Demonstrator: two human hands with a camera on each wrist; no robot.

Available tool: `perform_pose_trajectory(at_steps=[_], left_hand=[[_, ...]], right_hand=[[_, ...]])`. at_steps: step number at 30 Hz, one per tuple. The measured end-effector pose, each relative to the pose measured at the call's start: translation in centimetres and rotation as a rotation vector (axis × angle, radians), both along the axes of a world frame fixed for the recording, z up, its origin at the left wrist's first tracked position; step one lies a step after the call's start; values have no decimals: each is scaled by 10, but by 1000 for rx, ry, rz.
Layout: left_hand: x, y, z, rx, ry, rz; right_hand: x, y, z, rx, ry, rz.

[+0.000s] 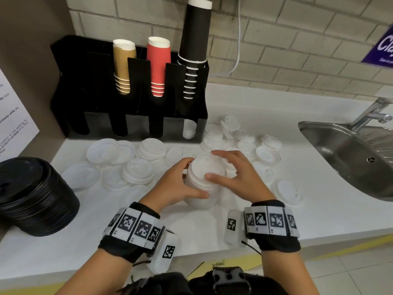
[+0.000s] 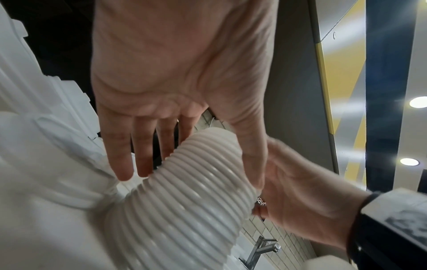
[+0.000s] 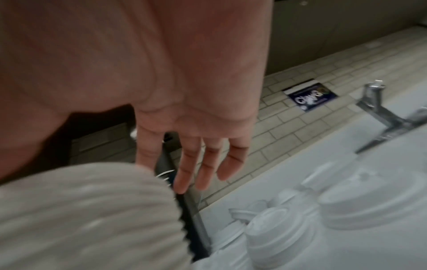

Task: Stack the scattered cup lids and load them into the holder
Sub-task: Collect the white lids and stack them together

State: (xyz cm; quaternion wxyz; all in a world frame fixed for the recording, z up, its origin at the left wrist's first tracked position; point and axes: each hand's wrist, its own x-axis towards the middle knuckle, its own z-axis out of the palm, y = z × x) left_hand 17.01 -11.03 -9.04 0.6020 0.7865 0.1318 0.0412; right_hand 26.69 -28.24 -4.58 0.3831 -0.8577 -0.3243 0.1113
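A tall stack of white lids (image 1: 202,188) stands on the white counter (image 1: 297,209) in the middle of the head view. My left hand (image 1: 198,177) grips it from the left, thumb round the near side and fingers round the far side. In the left wrist view the ribbed stack (image 2: 184,201) lies between the thumb and fingers of the left hand (image 2: 191,169). My right hand (image 1: 212,165) rests on the stack's top right with spread, straight fingers. Its index finger touches the stack (image 3: 80,210) in the right wrist view. Loose white lids (image 1: 148,150) lie scattered around. The black holder (image 1: 136,124) stands behind.
A few white lids (image 1: 189,128) sit in the holder's rightmost front slot. Brown cups (image 1: 123,67), red cups (image 1: 158,67) and black cups (image 1: 194,50) stand in its back row. A stack of black lids (image 1: 36,196) is at the left. The steel sink (image 1: 350,154) and tap (image 1: 372,111) are at the right.
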Motion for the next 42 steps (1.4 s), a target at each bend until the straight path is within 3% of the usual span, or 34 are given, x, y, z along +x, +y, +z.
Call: perform_pose_trajectory(at_steps=[2, 6, 11, 19, 30, 35, 42], left_hand=[[0, 1, 1, 8, 0, -6], [1, 4, 3, 21, -2, -6], [-2, 2, 3, 23, 2, -14], [2, -7, 3, 26, -23, 29], [3, -4, 3, 17, -9, 28], [4, 0, 6, 24, 16, 20], [2, -3, 5, 37, 23, 12]], right_hand=[[19, -11, 0, -129, 56, -166], [49, -27, -4, -688, 80, -363], [53, -27, -11, -866, 75, -371], [48, -22, -6, -908, 67, -240], [58, -22, -8, -805, 76, -170], [68, -31, 2, -656, 85, -202], [56, -21, -10, -817, 144, -35]])
